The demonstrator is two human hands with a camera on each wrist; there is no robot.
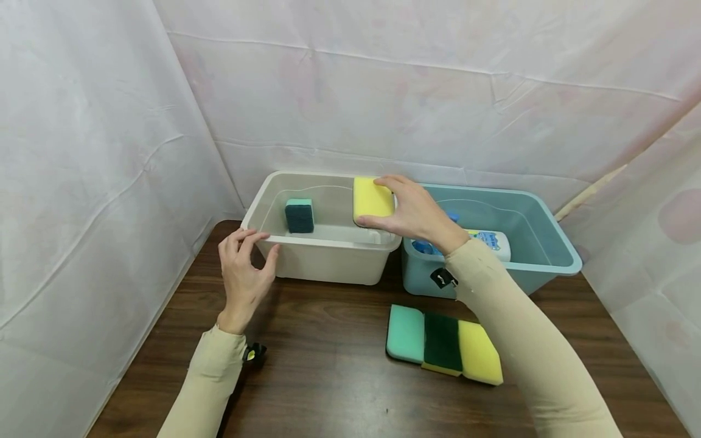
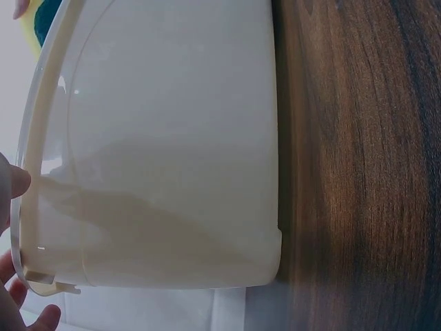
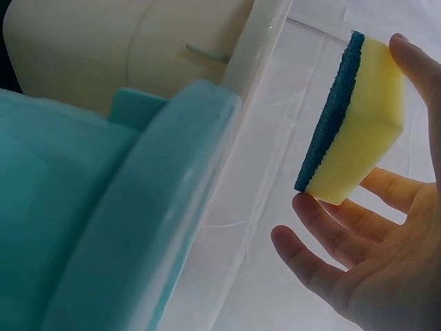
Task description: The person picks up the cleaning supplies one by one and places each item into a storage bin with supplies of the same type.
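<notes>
My right hand (image 1: 413, 210) pinches a yellow sponge (image 1: 372, 199) between thumb and fingers, over the right end of a white plastic bin (image 1: 328, 261). In the right wrist view the sponge (image 3: 368, 121) shows a dark green scouring layer on one face. At the bin's front left corner, my left hand (image 1: 243, 277) rests its fingertips on the rim, thumb spread apart. Inside the bin, a green sponge (image 1: 299, 216) with a dark scouring face stands on end near the left. Part of the left hand (image 2: 14, 303) lies outside the left wrist view.
A blue-green bin (image 1: 547, 237) stands right of the white one, holding a white bottle (image 1: 495, 243) with a blue label, partly hidden by my right arm. On the brown wooden table (image 1: 328, 365) lie a green sponge (image 1: 405, 333), a dark-faced sponge (image 1: 442, 340) and a yellow sponge (image 1: 479, 351), side by side.
</notes>
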